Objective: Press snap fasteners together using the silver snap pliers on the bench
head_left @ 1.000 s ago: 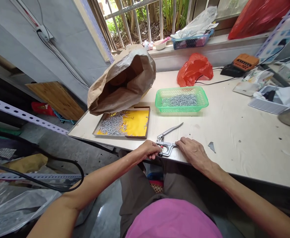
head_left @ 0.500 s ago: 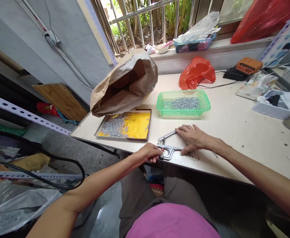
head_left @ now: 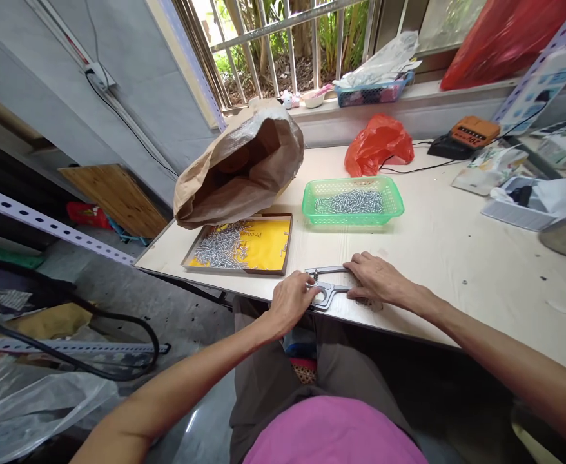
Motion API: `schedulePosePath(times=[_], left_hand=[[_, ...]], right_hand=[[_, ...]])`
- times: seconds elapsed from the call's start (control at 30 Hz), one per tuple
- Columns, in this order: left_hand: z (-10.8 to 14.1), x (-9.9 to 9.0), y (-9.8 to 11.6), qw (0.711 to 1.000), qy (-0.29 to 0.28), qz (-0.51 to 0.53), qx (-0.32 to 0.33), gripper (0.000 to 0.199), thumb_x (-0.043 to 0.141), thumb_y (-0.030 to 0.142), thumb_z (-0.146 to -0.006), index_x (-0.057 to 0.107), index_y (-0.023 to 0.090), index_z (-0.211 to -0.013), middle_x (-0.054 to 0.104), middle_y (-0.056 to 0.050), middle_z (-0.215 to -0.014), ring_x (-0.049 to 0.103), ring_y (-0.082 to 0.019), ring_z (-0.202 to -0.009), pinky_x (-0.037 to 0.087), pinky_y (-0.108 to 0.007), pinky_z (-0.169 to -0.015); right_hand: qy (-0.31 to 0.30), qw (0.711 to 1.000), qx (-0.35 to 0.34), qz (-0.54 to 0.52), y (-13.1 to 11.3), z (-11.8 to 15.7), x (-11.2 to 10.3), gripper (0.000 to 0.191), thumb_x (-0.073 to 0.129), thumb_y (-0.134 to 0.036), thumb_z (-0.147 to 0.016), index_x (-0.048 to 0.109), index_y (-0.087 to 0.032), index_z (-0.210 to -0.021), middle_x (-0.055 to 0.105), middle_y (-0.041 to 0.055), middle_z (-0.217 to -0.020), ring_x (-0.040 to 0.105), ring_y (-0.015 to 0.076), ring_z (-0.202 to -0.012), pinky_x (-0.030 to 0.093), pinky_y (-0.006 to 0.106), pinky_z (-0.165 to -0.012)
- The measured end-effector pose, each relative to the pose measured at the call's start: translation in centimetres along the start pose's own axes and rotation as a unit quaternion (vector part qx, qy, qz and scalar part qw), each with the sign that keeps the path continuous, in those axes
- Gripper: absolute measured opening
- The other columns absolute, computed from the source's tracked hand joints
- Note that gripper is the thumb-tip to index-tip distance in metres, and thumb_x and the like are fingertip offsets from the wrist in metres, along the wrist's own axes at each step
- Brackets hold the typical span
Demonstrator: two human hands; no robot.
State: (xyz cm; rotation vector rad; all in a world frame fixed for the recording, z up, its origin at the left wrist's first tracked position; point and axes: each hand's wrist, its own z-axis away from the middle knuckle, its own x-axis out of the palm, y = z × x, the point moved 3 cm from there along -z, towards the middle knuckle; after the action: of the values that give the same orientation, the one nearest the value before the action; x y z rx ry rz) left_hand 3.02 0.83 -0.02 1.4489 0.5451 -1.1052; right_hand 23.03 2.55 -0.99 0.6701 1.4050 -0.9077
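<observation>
Grey metal snap-fastener pliers [head_left: 331, 290] lie at the table's front edge, jaws toward the left. My right hand [head_left: 377, 278] is closed round the handle end, fingers on the upper handle and thumb by the lower one. The handles stand close together. My left hand [head_left: 292, 298] is closed about the jaw end, with fingers on top and thumb at the near side; whatever sits between the jaws is hidden by it. Beyond the pliers, small shiny metal pieces [head_left: 360, 202] fill the bottom of a green plastic basket [head_left: 392, 209]. More metal pieces [head_left: 220, 247] lie heaped in a shallow tray [head_left: 289, 248] with a yellow bottom.
A large open brown paper bag [head_left: 239, 167] leans behind the tray. A red plastic bag [head_left: 380, 143], an orange-and-black battery charger [head_left: 474, 132] with a cable, and a grey plastic tray [head_left: 519, 209] are farther back. A barred window [head_left: 287, 48] is behind the table.
My right hand has squeezed the upper handle down toward the lower one. My left hand has moved up and over the jaw end, covering the red part seen there before.
</observation>
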Motion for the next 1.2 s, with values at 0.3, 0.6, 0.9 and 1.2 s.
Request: schedulePosePath(times=[0.3,0.6,0.9,1.2], left_hand=[[-5.2,3.0,2.9,0.948,-0.072,-0.154,0.268,0.068,0.069,0.048,-0.075,0.045,0.012,-0.128,0.056,-0.013,-0.119,0.049,-0.026,-0.106,0.042,-0.038,-0.090],[-5.2,2.8,3.6,0.946,-0.091,-0.141,0.278,0.034,0.064,0.046,-0.081,0.065,0.017,-0.099,0.057,-0.006,-0.092,0.050,-0.021,-0.092,0.042,-0.032,-0.076],[-4.3,2.7,3.8,0.949,-0.075,-0.170,0.256,0.030,0.060,0.042,-0.084,0.062,0.018,-0.102,0.060,-0.007,-0.098,0.052,-0.023,-0.097,0.046,-0.034,-0.079],[1.5,6.4,4.5,0.944,0.039,-0.096,0.312,0.030,0.046,0.027,-0.093,0.049,0.017,-0.121,0.052,-0.010,-0.131,0.042,-0.024,-0.129,0.034,-0.041,-0.107]], right_hand=[[-0.002,0.999,0.004,-0.044,0.8,0.7,0.2,0.057,0.075,-0.042,-0.069,0.055,-0.015,-0.115,0.057,0.0109,-0.103,0.051,0.0241,-0.094,0.044,0.032,-0.075],[0.016,1.000,0.023,0.004,-1.0,2.5,0.8,0.012,0.052,-0.027,-0.089,0.059,-0.017,-0.088,0.059,0.0075,-0.089,0.054,0.0201,-0.085,0.041,0.031,-0.069],[0.062,0.995,0.074,-0.001,-1.2,3.2,1.0,0.015,0.051,-0.030,-0.089,0.059,-0.019,-0.095,0.059,0.0077,-0.094,0.054,0.0207,-0.087,0.041,0.030,-0.067],[0.065,0.993,0.009,-0.096,3.8,0.9,1.2,0.031,0.040,-0.033,-0.093,0.067,-0.019,-0.097,0.063,0.0078,-0.090,0.058,0.0180,-0.084,0.041,0.029,-0.073]])
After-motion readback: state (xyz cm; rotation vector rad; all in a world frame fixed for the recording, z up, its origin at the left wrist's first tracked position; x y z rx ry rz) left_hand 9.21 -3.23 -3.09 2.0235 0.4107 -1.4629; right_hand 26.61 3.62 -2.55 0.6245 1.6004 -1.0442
